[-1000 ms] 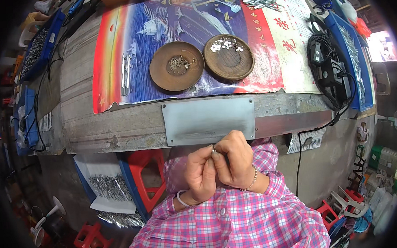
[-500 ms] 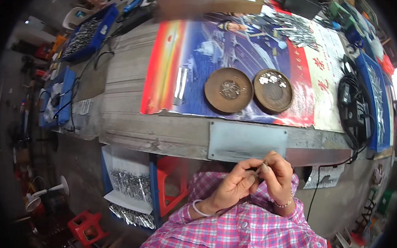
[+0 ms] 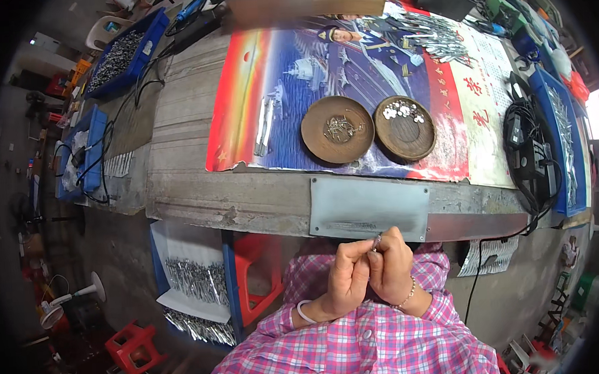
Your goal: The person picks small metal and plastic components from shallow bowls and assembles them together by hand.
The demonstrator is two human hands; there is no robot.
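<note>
"Starting at the far left, what stands on the workbench [image 3: 175,136]?"

"A small blue bin [image 3: 96,153] with a cable over it, then a larger blue bin [image 3: 137,68] heaped with small metal parts."

"And below the bench edge?"

"Slender metal strips [image 3: 197,280] on white sheets, with a red plastic stool [image 3: 245,271] beside them."

"Toward the middle?"

"A round wooden dish [image 3: 316,142] on a poster [image 3: 240,88], thin brass-coloured pins [image 3: 339,128] at its centre. Nearer the body, the left hand [image 3: 348,279] has thumb and forefinger narrowed to a pinch."

"On what?"

"A small shiny piece [image 3: 377,241], between both hands' fingertips, near the grey metal plate [image 3: 368,200]. It's too small to tell its shape."

"The right hand [image 3: 392,267]?"

"Pinching the same piece, other fingers curled."

"Farther right?"

"A second wooden dish [image 3: 413,140], shiny pale discs [image 3: 402,109] toward its far side. Beyond, black power adapters [image 3: 517,133] and a long blue tray [image 3: 571,208] of slender metal pieces."
</note>
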